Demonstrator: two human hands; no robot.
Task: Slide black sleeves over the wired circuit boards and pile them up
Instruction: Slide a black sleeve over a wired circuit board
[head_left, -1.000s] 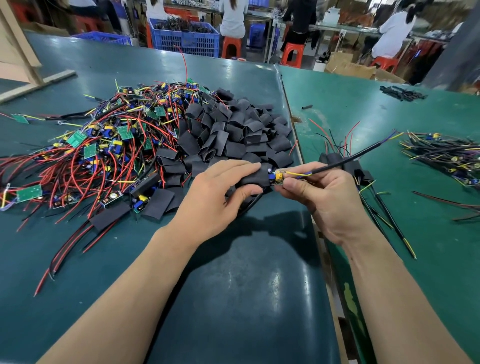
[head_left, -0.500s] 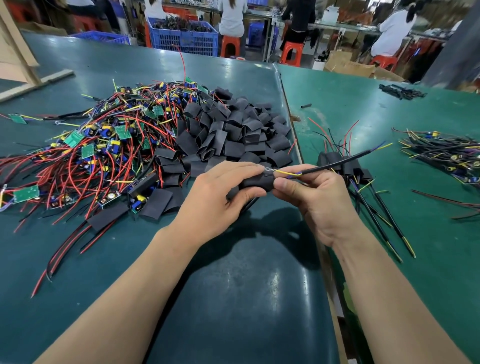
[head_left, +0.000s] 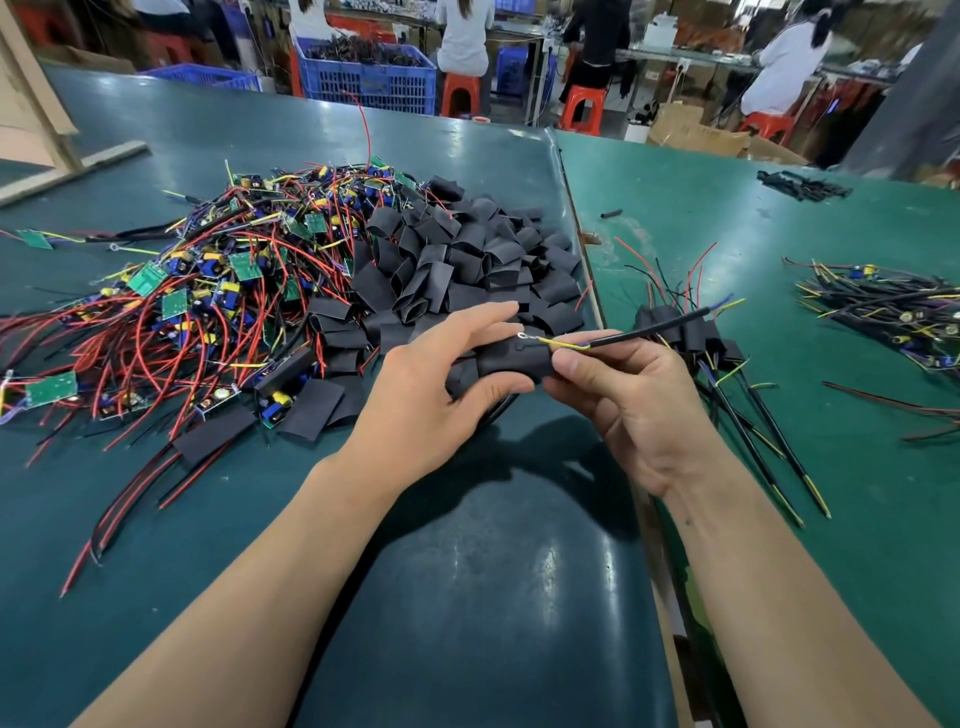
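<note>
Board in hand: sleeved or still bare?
Sleeved: black sleeve hides the board; only yellow wires emerge between left hand and right hand.

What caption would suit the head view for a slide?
Both hands, left and right, hold a black sleeve over a wired board, beside piles of empty sleeves and bare boards.

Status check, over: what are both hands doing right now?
Left hand grips black sleeve. Right hand pinches sleeve's end by its black cable. Nothing in the way.
</note>
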